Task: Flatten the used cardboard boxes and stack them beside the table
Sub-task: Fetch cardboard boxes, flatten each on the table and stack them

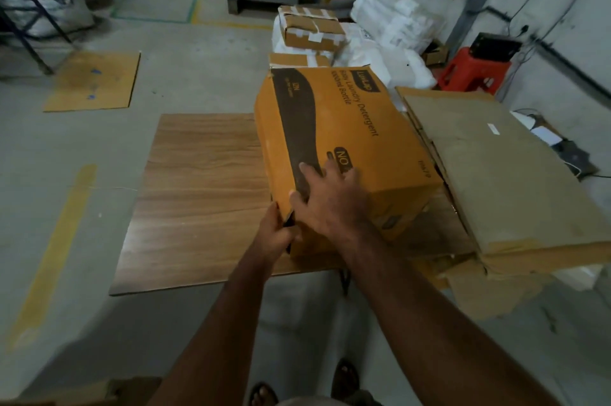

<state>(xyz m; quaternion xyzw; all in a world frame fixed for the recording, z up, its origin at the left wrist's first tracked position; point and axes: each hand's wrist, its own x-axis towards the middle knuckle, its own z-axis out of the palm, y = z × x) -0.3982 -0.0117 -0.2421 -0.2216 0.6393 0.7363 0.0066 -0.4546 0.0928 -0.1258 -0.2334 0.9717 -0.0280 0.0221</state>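
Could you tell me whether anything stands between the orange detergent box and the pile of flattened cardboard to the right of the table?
Nothing visible does. The orange detergent box sits on the table with its right side directly against the pile of flattened cardboard. Both hands are already on it: the left hand grips its near corner and the right hand rests on top.

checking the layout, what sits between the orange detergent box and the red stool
In the head view, white sacks lie between the orange detergent box and the red stool.

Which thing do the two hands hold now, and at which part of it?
The orange detergent box on the table. The left hand grips its near left corner edge; the right hand lies spread on its top face near that corner.
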